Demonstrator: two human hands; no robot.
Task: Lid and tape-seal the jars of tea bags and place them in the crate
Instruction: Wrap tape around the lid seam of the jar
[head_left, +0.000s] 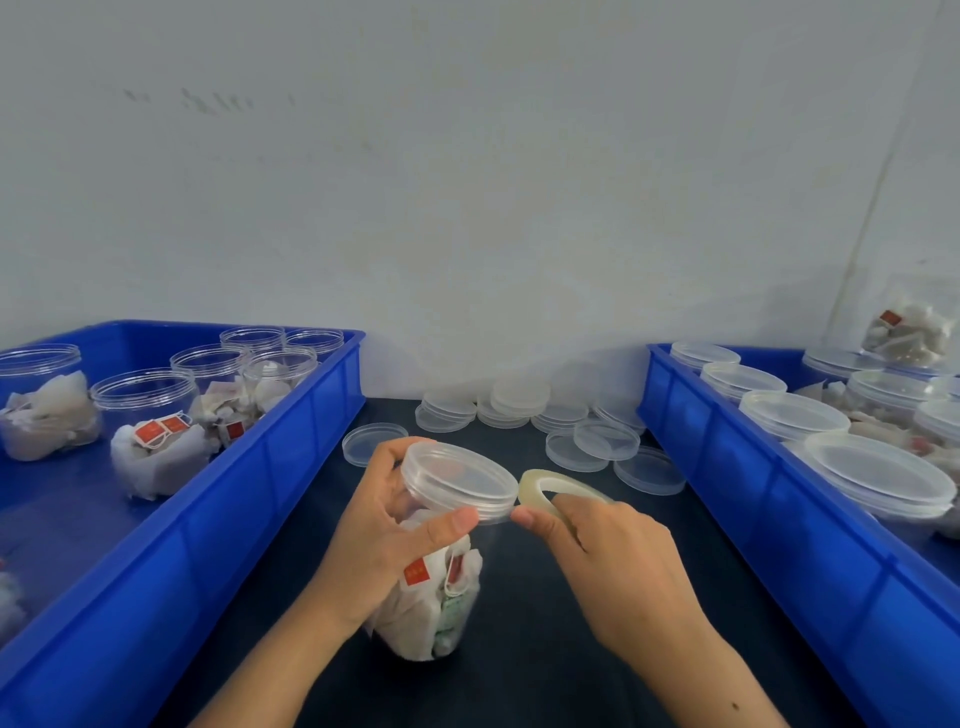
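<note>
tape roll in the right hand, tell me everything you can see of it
The tape roll is a thin ring of clear, slightly yellowish tape with an open middle. The right hand holds it above the dark table, fingers through the ring, thumb at its near edge. It is tilted and sits right beside the lid of the jar held by the left hand.

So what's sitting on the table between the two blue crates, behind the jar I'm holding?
In the head view, loose clear lids lie scattered and stacked on the dark table between the left crate and right crate.
</note>
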